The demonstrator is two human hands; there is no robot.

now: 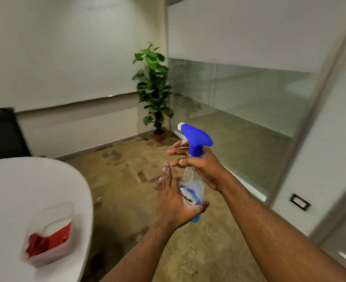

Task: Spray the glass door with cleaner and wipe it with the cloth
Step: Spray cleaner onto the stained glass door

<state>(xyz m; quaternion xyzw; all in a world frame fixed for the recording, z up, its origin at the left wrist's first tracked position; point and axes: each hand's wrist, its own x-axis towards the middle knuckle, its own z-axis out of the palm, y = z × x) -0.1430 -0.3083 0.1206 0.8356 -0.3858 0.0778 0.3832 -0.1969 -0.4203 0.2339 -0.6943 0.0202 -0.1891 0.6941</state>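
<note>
A clear spray bottle (192, 192) with blue liquid and a blue trigger head (196, 137) is upright in mid-air in front of me. My right hand (200, 165) grips its neck just under the head, its fingers reaching forward by the trigger. My left hand (174, 200) lies flat against the bottle's lower body, fingers straight and thumb across the label. The red cloth (47, 240) lies bunched in a clear plastic tub (52, 231) on the white table. The glass panel (239, 94), frosted on top and clear below, runs along the right.
A white rounded table (25, 190) fills the lower left, with a dark chair (3, 133) behind it. A potted plant (154, 88) stands in the far corner. A metal frame post (318, 110) splits the glass on the right. Brown patterned floor lies ahead.
</note>
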